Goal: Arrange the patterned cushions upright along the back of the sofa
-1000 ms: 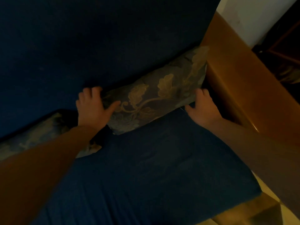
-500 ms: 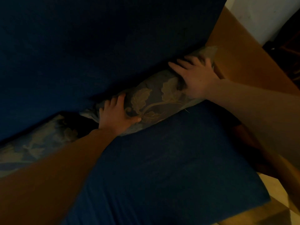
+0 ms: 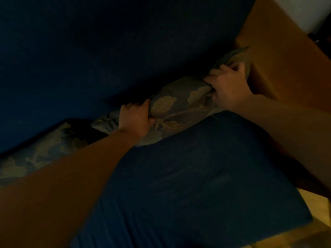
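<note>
From the head view: my left hand (image 3: 136, 119) and right hand (image 3: 229, 86), flat on it a second ago, now have a clenched grip bunching the patterned cushion (image 3: 179, 106) — wedged low between seat (image 3: 197, 176) and sofa back (image 3: 107, 51), ready to haul upright.

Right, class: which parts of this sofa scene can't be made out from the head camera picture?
- Second cushion: left end cut off by the frame edge, partly behind the left forearm.
- Held cushion: lower part wedged behind the seat.
- Left hand, right hand: fingertips buried in fabric.
</note>
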